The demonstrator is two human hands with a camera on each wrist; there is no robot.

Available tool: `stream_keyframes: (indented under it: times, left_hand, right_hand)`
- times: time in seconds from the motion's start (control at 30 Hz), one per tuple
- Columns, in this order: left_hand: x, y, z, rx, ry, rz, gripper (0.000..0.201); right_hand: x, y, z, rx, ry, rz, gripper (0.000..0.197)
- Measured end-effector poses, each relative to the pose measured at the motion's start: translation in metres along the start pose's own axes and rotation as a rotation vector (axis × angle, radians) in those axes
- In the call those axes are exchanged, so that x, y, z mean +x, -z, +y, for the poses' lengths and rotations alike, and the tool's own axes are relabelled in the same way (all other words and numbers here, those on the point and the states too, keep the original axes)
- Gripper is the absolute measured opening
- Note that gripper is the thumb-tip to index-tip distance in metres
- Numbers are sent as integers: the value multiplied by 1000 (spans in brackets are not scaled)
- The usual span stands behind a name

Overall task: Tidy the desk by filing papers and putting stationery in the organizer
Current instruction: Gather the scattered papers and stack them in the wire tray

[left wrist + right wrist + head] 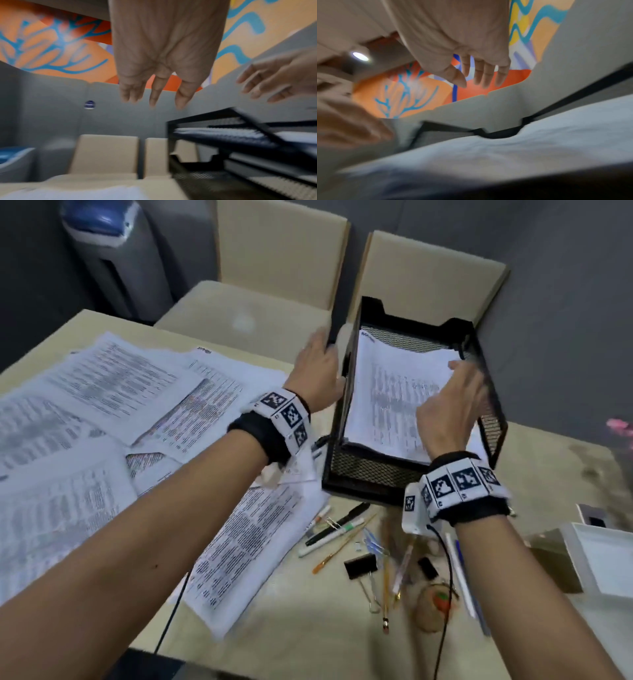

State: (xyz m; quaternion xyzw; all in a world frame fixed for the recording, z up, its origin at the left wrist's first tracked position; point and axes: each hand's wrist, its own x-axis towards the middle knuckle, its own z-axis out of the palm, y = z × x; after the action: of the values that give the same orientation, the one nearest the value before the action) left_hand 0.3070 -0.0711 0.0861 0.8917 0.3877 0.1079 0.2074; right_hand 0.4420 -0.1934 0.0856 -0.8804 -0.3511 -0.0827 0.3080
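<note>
black mesh paper tray (pixel 404 474) at 1 o'clock, holding white sheets (pixel 387 392) printed in grey text. white papers (pixel 102 392) with black print spread from 8 to 10 o'clock. desk (pixel 308 628) pale beige; chairs (pixel 431 275) at 12 o'clock cream. wristbands (pixel 287 419) were black with black-and-white square markers. binder clip (pixel 360 566) at 5 o'clock black. wall mural (pixel 51 44) orange with blue branching lines.

Print on the loose papers (pixel 102 392) blurs unreadable; the white box (pixel 603 559) runs off frame
</note>
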Motion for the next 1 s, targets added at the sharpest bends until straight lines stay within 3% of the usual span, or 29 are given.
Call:
stream_keyframes:
  times: [0.1, 0.17, 0.23, 0.3, 0.4, 0.47, 0.53, 0.6, 0.73, 0.83, 0.93, 1.0]
  left_hand:
    - [-11, 15, -66, -16, 198, -13, 44]
    - [-21, 21, -114, 13, 313, -86, 33]
    - [-35, 27, -161, 54, 412, -166, 18]
    - [-49, 29, -207, 93, 504, -223, 16]
    - [-72, 24, -272, 123, 657, -257, 40]
    - [-88, 17, -307, 134, 726, -279, 68]
    - [-101, 10, -330, 167, 716, -317, 83]
    - [-106, 6, -340, 192, 678, -324, 83]
    - [-99, 13, -336, 270, 599, -254, 36]
    - [-100, 18, -341, 320, 452, -244, 28]
    - [-113, 16, -351, 140, 325, -262, 38]
    - [-124, 11, -355, 65, 200, -293, 42]
  right_hand:
    - [-8, -28, -54, 194, 112, -107, 46]
    - [-20, -56, -87, 212, 161, -286, 37]
    - [-35, -87, -115, -34, 202, -419, 27]
    - [-51, -115, -137, -269, 287, -463, 23]
    - [-77, -155, -169, -296, 429, -518, 22]
    - [-93, -181, -187, -157, 370, -687, 23]
    - [-107, -205, -199, -40, 260, -842, 25]
    - [-118, -225, -207, -20, 199, -926, 27]
    - [-129, -248, -219, -24, 189, -1006, 16]
    - [-118, -255, -227, 118, 36, -941, 26]
    - [-100, -257, -228, 290, -236, -778, 53]
    - [-93, -256, -223, 296, -392, -769, 64]
